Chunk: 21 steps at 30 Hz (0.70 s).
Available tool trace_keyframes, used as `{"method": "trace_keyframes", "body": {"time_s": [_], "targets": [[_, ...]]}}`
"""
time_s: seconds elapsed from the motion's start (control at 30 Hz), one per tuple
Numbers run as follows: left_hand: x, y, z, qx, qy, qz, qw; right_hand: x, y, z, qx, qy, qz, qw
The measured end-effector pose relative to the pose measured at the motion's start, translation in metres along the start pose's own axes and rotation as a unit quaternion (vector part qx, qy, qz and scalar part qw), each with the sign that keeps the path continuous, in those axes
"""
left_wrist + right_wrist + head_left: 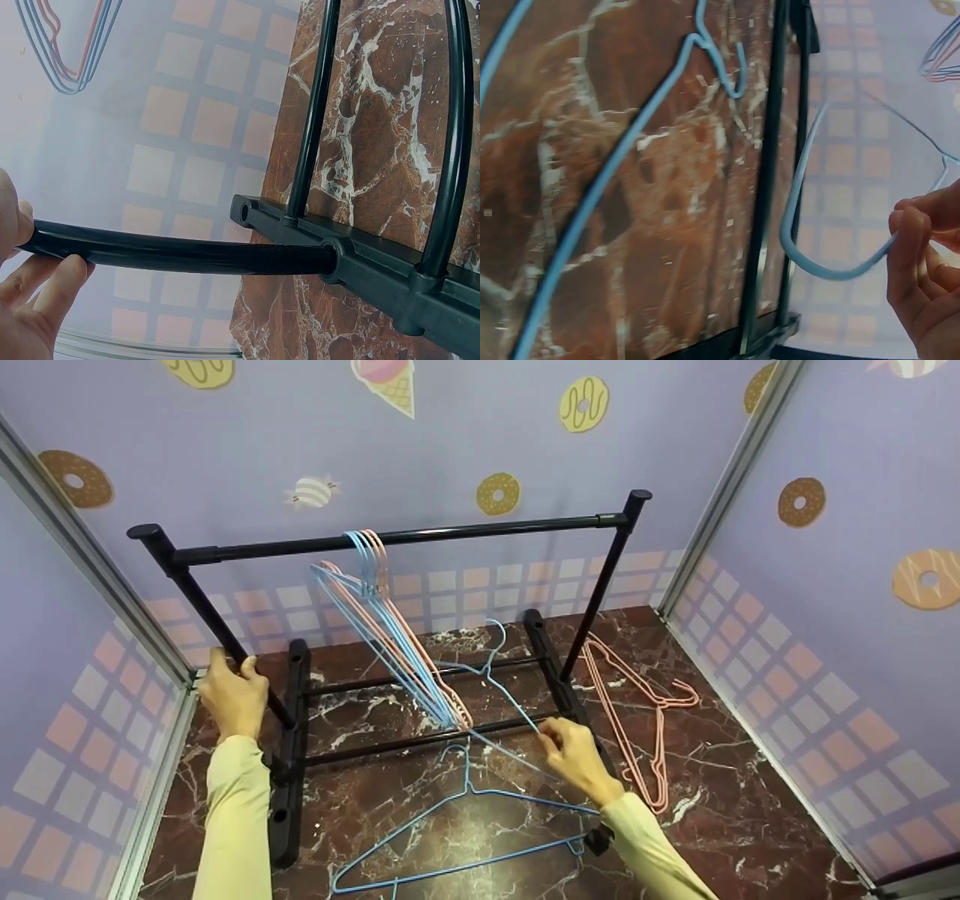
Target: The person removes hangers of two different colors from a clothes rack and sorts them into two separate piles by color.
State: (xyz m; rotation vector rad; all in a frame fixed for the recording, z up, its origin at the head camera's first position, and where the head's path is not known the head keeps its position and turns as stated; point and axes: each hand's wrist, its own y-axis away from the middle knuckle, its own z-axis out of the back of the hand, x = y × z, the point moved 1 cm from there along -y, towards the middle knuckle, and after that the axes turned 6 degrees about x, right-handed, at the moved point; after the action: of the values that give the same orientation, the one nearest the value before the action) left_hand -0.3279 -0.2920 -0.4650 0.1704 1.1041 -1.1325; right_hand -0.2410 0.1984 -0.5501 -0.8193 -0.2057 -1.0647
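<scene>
My right hand pinches the thin blue hanger by its shoulder wire, near the rack's low bars; it seems light, springy and slippery, while my left hand grips the rack post.

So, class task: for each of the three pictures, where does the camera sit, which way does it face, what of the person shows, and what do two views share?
Head: worn on the head, looking forward and down at the black rack; both sleeves, left hand and right hand show.
Left wrist: low, looking along the rack's upright toward its base; fingers round the upright show.
Right wrist: close over the marble floor; fingers pinch the blue hanger.
Shared: head and right wrist views both show that held hanger.
</scene>
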Motion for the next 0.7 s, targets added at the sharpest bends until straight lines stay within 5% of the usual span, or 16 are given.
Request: {"method": "trace_keyframes", "body": {"time_s": [0.3,0.7], "targets": [[-0.002,0.002,0.0,-0.005,-0.008,-0.001,1.0,-0.014,0.025,-0.007,0.011,0.027,0.009,1.0],[-0.002,0.002,-0.001,-0.004,-0.002,0.003,1.0,-0.021,0.043,-0.004,0.117,0.021,0.027,0.993]]}}
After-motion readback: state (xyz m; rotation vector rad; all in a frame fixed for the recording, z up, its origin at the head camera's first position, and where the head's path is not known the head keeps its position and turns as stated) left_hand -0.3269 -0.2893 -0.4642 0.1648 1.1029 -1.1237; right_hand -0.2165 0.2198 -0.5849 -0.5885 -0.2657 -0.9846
